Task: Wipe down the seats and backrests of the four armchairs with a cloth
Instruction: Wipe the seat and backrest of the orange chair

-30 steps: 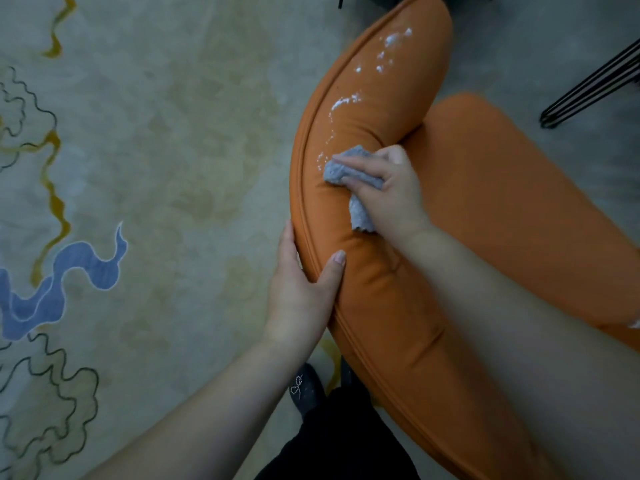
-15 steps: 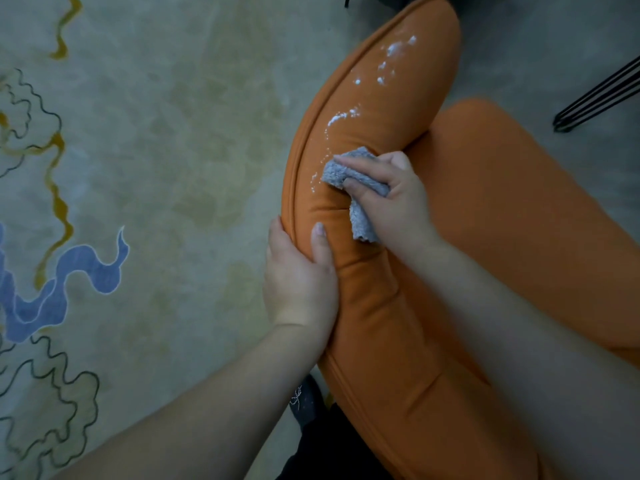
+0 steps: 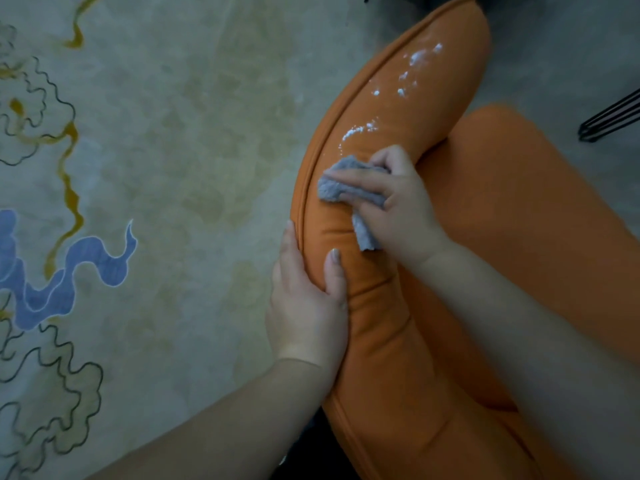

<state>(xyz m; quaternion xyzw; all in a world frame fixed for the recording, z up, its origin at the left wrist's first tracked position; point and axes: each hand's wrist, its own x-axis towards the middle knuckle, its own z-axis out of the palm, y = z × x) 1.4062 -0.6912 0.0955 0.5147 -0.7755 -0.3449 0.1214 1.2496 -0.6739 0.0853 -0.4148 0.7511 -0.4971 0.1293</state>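
An orange armchair fills the right half of the head view, its curved backrest [image 3: 391,119] arching from bottom centre to the top and its seat [image 3: 540,209] to the right. White foamy spots [image 3: 408,74] dot the upper backrest. My right hand [image 3: 398,202] presses a crumpled grey cloth [image 3: 343,188] against the backrest just below the spots, fingers over the cloth. My left hand [image 3: 308,303] grips the backrest's outer edge lower down, thumb on the front face.
A pale rug [image 3: 156,168] with blue, gold and dark wavy lines covers the floor on the left. Black wire legs [image 3: 609,119] of another piece of furniture stand at the right edge. A dark shoe [image 3: 298,452] shows at the bottom, under the chair.
My left hand slid up the backrest edge, closer to the right hand. The cloth shifted slightly outward, toward the backrest's piped edge, still just below the white spots.
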